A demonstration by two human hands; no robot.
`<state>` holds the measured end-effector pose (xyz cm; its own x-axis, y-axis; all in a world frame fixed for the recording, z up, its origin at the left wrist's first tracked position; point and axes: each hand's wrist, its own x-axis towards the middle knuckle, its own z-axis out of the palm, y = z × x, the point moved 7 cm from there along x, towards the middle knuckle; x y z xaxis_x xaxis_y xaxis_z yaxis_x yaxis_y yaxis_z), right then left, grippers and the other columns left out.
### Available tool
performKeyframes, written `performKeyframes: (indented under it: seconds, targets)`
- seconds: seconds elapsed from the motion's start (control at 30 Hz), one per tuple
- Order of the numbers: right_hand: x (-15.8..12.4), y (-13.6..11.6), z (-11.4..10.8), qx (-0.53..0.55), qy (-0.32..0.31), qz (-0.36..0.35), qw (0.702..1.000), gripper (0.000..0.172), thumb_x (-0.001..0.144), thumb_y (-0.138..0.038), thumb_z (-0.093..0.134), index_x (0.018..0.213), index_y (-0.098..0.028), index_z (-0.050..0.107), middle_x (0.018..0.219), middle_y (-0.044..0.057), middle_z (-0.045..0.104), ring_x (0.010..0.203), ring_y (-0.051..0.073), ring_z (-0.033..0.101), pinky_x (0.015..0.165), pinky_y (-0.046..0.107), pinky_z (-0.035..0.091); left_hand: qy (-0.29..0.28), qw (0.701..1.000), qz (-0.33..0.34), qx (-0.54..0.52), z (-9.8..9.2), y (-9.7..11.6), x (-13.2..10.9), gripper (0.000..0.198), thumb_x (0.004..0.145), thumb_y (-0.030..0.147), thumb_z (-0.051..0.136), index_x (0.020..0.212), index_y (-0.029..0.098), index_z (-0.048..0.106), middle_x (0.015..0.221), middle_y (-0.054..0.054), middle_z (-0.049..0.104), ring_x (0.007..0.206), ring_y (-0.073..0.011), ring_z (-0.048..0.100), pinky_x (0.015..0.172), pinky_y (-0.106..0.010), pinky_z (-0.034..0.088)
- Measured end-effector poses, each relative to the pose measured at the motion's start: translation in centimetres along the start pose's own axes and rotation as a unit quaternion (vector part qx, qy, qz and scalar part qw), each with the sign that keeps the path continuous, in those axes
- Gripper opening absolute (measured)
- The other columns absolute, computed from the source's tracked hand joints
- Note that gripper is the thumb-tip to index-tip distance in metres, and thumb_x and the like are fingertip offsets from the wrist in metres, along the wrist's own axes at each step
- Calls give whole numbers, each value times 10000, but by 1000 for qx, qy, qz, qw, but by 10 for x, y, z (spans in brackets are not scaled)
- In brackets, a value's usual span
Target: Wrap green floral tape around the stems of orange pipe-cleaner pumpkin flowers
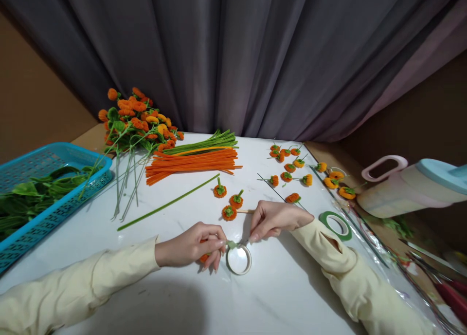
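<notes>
My left hand [193, 245] is closed in a pinch on a small orange pipe-cleaner pumpkin [204, 258] with a green top, low on the white table [277, 296]. My right hand [272, 219] is closed too, pinching a thin wire or stem that meets the left hand's fingertips, just above a small white tape roll [239, 260] lying flat. A wooden stick [245, 211] pokes out behind the right hand. Three finished orange pumpkins [229, 202] lie just beyond my hands.
A blue basket [54, 189] of green leaves sits at the left. Behind it lie a bunch of orange flowers [136, 118] on stems, orange and green pipe cleaners [193, 159], several more pumpkins [299, 167] at the right, a green tape roll [336, 225] and a lidded jug [412, 186].
</notes>
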<state>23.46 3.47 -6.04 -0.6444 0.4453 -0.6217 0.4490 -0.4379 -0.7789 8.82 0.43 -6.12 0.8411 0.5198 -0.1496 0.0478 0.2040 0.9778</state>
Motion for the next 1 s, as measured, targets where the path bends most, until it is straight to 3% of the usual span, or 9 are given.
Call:
performKeyframes:
  seconds: [0.13,0.3,0.43,0.57,0.7,0.77,0.87,0.93,1.0]
  targets:
    - [-3,-3,-10,12,17,-22,1000,215,626,-280,813,710,-94,744,358,-78,443,341,12,288,339,178,163,-1,1000,0,4,-1,-2,0,340,902,470,509,788,150,517,423,58,476,449,-122,543,468,-201,378]
    - [-1,-5,-6,42,16,-33,998,230,628,-285,804,732,-88,746,356,-89,401,347,14,249,348,190,123,-3,1000,1,12,0,-1,0,332,908,462,500,789,153,514,425,55,478,459,-124,550,449,-191,355]
    - [-7,-12,-11,23,61,-54,996,258,630,-319,801,735,-89,748,342,-89,383,351,24,242,359,202,131,-3,1000,0,8,0,-1,0,342,904,474,502,785,154,514,428,57,476,452,-119,540,451,-193,353]
    - [-38,-27,-22,19,170,-102,980,313,646,-377,795,755,-96,712,421,-60,471,379,34,291,380,205,164,2,1000,-6,2,-1,-1,0,351,897,484,509,779,154,516,433,52,488,454,-121,541,474,-204,376]
    - [-90,-28,2,23,184,-152,971,385,797,-495,653,820,-111,645,691,74,663,486,82,470,490,237,340,7,1000,-1,10,-2,0,-1,372,881,506,524,769,152,520,415,63,460,484,-140,566,531,-233,417]
    - [-123,-10,18,60,232,-175,955,376,802,-509,652,842,-136,627,830,109,679,505,83,473,528,254,358,12,1000,0,21,-2,0,-2,384,876,519,528,770,150,520,410,61,455,509,-153,578,552,-246,424]
    - [-168,48,49,181,344,-170,905,414,738,-557,695,791,-152,630,664,64,617,408,50,308,415,230,209,16,999,-6,28,-3,-1,-4,379,881,515,525,784,148,525,412,51,471,538,-166,585,575,-261,432]
    - [-190,100,76,281,443,-140,840,457,630,-567,772,785,-156,646,550,5,515,399,33,174,395,217,91,16,999,-10,27,-3,-1,-4,367,892,501,518,787,150,530,416,45,489,537,-164,577,610,-279,450]
    - [-205,148,108,361,531,-118,758,454,614,-572,780,707,-150,640,471,-55,366,415,30,104,406,212,64,9,999,-9,34,-3,-1,-5,350,897,484,522,792,152,541,435,38,521,507,-151,551,625,-288,460]
